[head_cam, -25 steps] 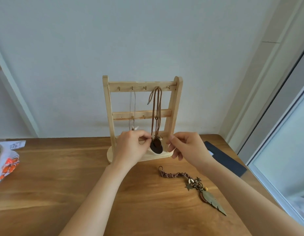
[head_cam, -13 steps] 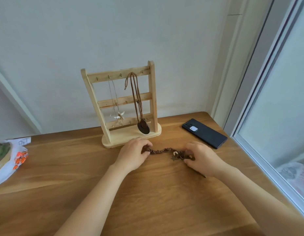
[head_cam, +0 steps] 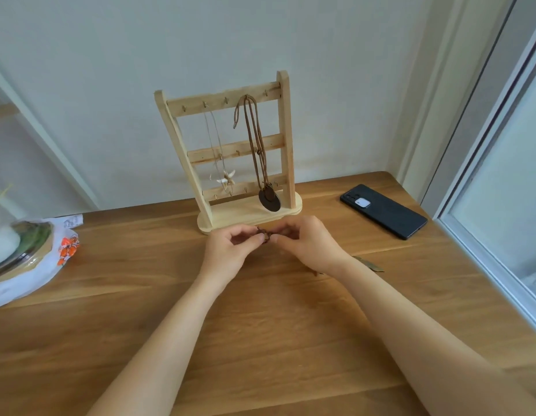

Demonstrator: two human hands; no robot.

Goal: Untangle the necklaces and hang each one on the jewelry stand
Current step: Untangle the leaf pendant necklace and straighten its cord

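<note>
A wooden jewelry stand point(head_cam: 286, 139) stands at the back of the table. On its top rail hang a thin pale necklace with a starfish charm point(head_cam: 227, 178) and a brown cord necklace with a dark oval pendant point(head_cam: 270, 200). Just in front of the stand's base, my left hand point(head_cam: 230, 250) and my right hand point(head_cam: 310, 244) pinch the end of a brown braided necklace point(head_cam: 265, 234) between them. Its feather pendant point(head_cam: 370, 264) lies on the table behind my right wrist; the rest of the chain is hidden under that hand.
A black phone point(head_cam: 383, 211) lies on the wooden table point(head_cam: 260, 340) to the right of the stand. A white bag with orange print point(head_cam: 50, 253) sits at the left edge. A window frame point(head_cam: 485, 235) borders the table on the right.
My hands left the hung brown cord necklace, went down to the braided necklace on the table, then came together at its end. The view shifted.
</note>
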